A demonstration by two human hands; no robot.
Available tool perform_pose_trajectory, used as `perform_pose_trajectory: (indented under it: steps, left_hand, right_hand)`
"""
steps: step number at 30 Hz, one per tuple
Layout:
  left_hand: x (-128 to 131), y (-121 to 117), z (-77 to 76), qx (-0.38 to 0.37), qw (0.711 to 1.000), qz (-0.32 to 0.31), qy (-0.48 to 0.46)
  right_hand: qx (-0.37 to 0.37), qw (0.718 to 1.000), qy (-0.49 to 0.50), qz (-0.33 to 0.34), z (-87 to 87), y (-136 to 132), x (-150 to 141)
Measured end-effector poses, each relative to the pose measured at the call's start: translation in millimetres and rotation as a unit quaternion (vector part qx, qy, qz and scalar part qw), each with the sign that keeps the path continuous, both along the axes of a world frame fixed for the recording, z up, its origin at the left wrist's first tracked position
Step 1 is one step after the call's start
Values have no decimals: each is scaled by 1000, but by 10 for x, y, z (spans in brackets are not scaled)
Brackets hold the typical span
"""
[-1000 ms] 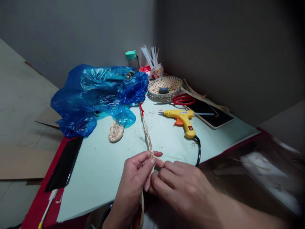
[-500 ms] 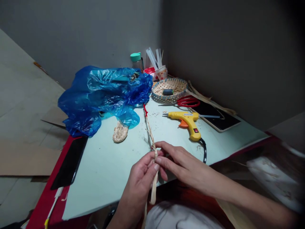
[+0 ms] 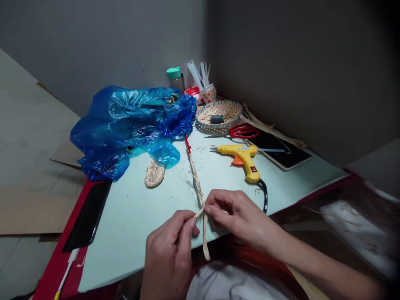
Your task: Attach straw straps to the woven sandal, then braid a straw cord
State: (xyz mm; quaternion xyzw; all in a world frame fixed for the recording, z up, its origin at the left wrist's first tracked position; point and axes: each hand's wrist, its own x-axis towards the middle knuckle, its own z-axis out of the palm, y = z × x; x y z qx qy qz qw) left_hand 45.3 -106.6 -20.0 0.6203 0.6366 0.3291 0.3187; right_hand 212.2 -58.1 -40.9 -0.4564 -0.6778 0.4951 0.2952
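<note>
A braid of pale dried fibre [image 3: 196, 183] runs toward me over the table, its far end bound with red cord [image 3: 188, 144] beside the blue plastic bag. My left hand [image 3: 173, 241] is closed, pinching one flat strand just left of the braid's near end. My right hand [image 3: 233, 214] pinches the braid at its working end, thumb and forefinger together; whether it also holds a separate strand is hidden. Another loose strand [image 3: 205, 239] hangs down between my hands past the table edge. A woven straw piece [image 3: 155, 173] lies partly under the bag.
A yellow glue gun [image 3: 245, 158] lies right of the braid, its black cord trailing off the edge. Behind it are red-handled scissors [image 3: 243, 131], a dark tablet [image 3: 281, 152] and a woven basket [image 3: 229, 109] with a thread spool. The blue bag [image 3: 125, 125] and a black phone [image 3: 89, 216] occupy the left.
My hands have moved apart; the left went left and drew a strand out sideways from the braid. My right hand now pinches at the braid's end. The view shifted slightly.
</note>
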Motion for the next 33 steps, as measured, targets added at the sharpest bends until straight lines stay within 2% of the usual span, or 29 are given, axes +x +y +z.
perform_pose_trajectory:
  steps: [3,5,7,9,11,12,14,16,18,20,21,23,25,28,33]
  left_hand:
    - [44,-94,-20,118,990,-8,78]
    - [125,-172,-127,187,969,-38,156]
    - [202,-234,-280,253,941,-50,220]
    - [235,-262,-410,294,925,-63,234]
    - [212,-259,-448,300,922,-112,218]
    - [185,-250,-422,294,923,-142,205]
    - [119,-222,-297,251,943,-136,171]
    - [61,-174,-130,238,959,-91,123]
    - [36,-95,1,207,976,-13,64]
    - [47,14,54,93,995,5,-40]
    - [60,74,51,18,995,-12,-100]
    - [87,185,5,-108,973,-60,-193]
    - [101,259,-60,-169,951,-97,-240]
    - [96,281,-139,-186,942,-96,-262]
    - [115,217,-167,-184,944,-13,-273]
  right_hand:
    - [3,1000,23,-11,0,-27,-22]
    - [-17,998,58,-9,-6,-35,-19]
    - [-67,992,106,8,-10,-31,-1]
    - [-126,979,156,32,-9,-20,22]
    - [-165,966,196,45,-3,-9,40]
    - [-175,962,208,43,0,-5,47]
    - [-182,959,216,36,5,2,56]
    - [-188,957,217,38,7,9,63]
    - [-189,958,211,49,10,20,71]
    - [-176,963,197,61,24,33,86]
    - [-158,968,183,64,36,38,98]
    - [-107,982,142,69,73,40,129]
    - [-44,993,80,75,118,26,166]
    - [65,994,-45,80,177,-21,206]
    - [161,962,-211,64,224,-126,231]
